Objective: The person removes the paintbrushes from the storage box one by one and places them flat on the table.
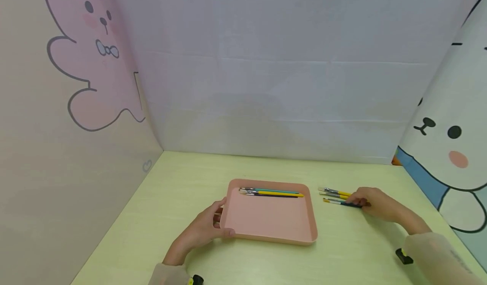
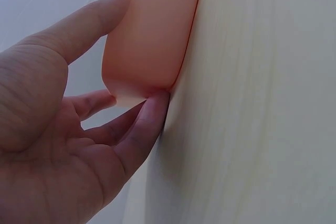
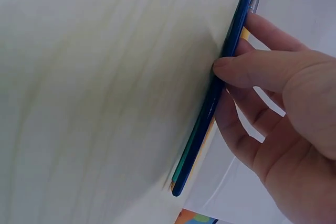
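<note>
A pink tray (image 1: 266, 219) lies on the table, with several paintbrushes (image 1: 283, 194) side by side along its far part, in teal, yellow and dark colours. My left hand (image 1: 203, 226) holds the tray's near left corner, thumb on one wall and fingertips (image 2: 152, 108) against another. To the right of the tray, my right hand (image 1: 376, 204) pinches a dark blue paintbrush (image 3: 212, 95) between thumb and fingers. Close behind it are a green handle (image 3: 185, 158) and yellow-handled brushes (image 1: 343, 193), partly hidden by the hand. All these bristle ends point left, toward the tray.
The pale yellow table (image 1: 186, 179) meets a white sheet (image 1: 281, 107) at its back edge. Side panels with cartoon animals, a pink one (image 1: 102, 78) at left and a white one (image 1: 437, 158) at right, flank the table.
</note>
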A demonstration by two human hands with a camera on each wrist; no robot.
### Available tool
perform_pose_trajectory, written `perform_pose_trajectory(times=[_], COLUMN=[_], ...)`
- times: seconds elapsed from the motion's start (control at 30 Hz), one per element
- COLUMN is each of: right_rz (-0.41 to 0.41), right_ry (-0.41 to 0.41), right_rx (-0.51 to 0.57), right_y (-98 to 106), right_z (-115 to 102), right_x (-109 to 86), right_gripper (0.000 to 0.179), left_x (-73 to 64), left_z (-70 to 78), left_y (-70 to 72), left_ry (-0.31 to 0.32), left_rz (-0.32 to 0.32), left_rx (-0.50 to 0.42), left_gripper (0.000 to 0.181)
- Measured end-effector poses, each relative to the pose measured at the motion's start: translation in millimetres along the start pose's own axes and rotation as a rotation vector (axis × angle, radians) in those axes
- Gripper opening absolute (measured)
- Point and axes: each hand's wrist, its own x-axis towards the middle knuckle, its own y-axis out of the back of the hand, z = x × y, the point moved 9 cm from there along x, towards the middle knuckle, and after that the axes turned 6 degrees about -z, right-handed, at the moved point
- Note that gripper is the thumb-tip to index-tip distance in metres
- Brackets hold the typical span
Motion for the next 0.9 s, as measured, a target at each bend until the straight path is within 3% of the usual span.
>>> perform_pose_trajectory(times=[0.57, 0.77, 0.9], right_rz=[0.046, 0.092, 0.092], right_ry=[-0.092, -0.017, -0.01], right_rx=[-0.052, -0.1, -0.124], right_y=[2.5, 11.0, 18.9], right_z=[6.3, -2.3, -11.1], right_x=[-2.1, 1.4, 7.0], right_gripper=[0.044, 0.046, 0.047], left_x=[1.2, 1.2, 1.1], left_z=[-1.1, -1.9, -1.5], left_y=[-0.1, -0.4, -0.9], left_ry=[0.007, 0.013, 0.008], left_rz=[-0.002, 0.002, 0.0], left_rx=[0.022, 0.029, 0.029], left_gripper=[0.106, 0.107, 0.108])
